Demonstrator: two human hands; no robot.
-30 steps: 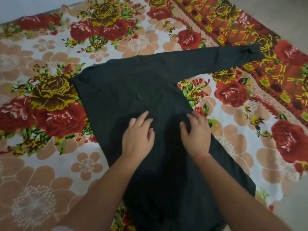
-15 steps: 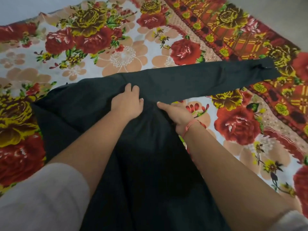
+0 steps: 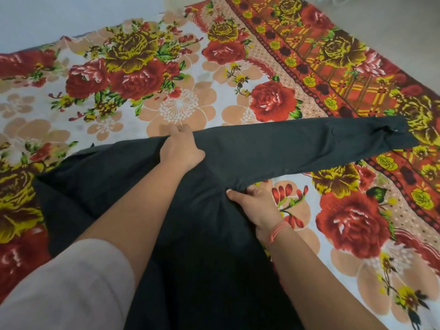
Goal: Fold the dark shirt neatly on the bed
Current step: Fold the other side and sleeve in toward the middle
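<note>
Nearest the camera, the dark shirt (image 3: 209, 246) is lying spread over the floral bedsheet (image 3: 181, 101) of the bed, its body running up from the bottom edge of the view. The right hand (image 3: 256, 204) is pinching the cloth at the underarm, fingers closed on a small bunch. Farther up, the left hand (image 3: 179, 150) is gripping the shoulder edge, fingers curled over it. Beyond, the right sleeve (image 3: 309, 148) is lying stretched out flat to the right. The folding looks barely begun: the sleeve is not yet turned in, and the body folds are all left.
</note>
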